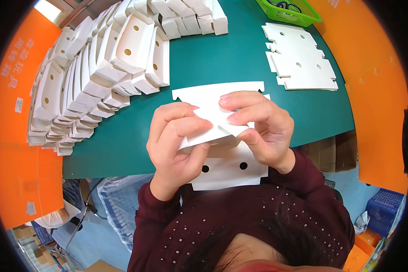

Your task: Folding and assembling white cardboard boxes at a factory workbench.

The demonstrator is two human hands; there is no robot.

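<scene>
A white cardboard box blank [226, 174], partly folded, is held up at the near edge of the green table. Its notched far panel points away from me, and its near panel with two round holes hangs down close to my dark red sweater. My left hand [174, 140] pinches the left side of the blank, thumb underneath and fingers on top. On the other side my right hand [267, 129] grips a small raised flap between thumb and fingers. Fingers of both hands almost meet over the middle, hiding part of the folds.
Folded white trays [133, 43] with round holes are piled at the left and back of the green table [204, 59]. Flat blanks [299, 59] lie at the far right, beside a green basket [299, 16]. Orange cartons [376, 72] flank the table; a blue crate [385, 211] stands below.
</scene>
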